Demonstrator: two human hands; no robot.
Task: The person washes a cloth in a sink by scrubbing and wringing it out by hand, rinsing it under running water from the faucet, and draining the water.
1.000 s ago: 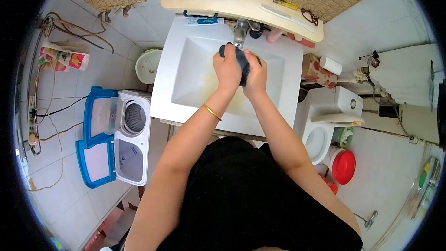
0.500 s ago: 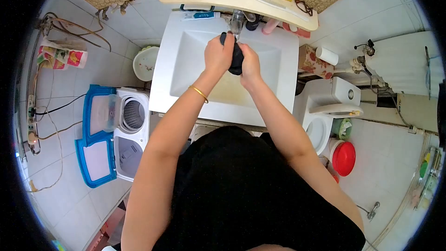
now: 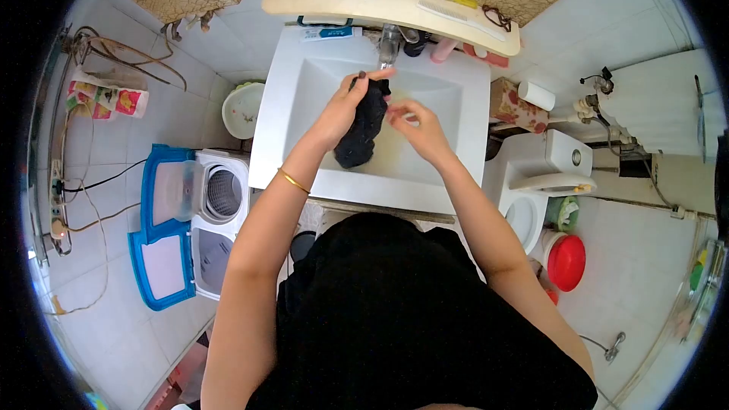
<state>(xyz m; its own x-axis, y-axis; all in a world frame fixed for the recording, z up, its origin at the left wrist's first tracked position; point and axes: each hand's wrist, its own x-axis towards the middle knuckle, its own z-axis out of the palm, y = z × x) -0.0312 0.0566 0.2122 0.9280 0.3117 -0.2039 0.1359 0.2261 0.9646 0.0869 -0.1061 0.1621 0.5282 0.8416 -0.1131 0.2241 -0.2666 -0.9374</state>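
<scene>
A dark wet cloth hangs stretched out over the white sink, below the metal faucet. My left hand grips its upper end, fingers pointing toward the faucet. Just right of the cloth is my right hand, its fingers curled and apart, with nothing seen in it. Pale, slightly yellowish water lies in the basin. A gold bracelet is on my left wrist.
A shelf behind the sink holds a comb, a blue item and glasses. At the left stands a small washing machine with open blue lids. A toilet and a red-lidded bucket are at the right.
The cloth was bunched between both hands under the faucet. Now it hangs long from my left hand, which has moved left and nearer, while my right hand has let go and moved right.
</scene>
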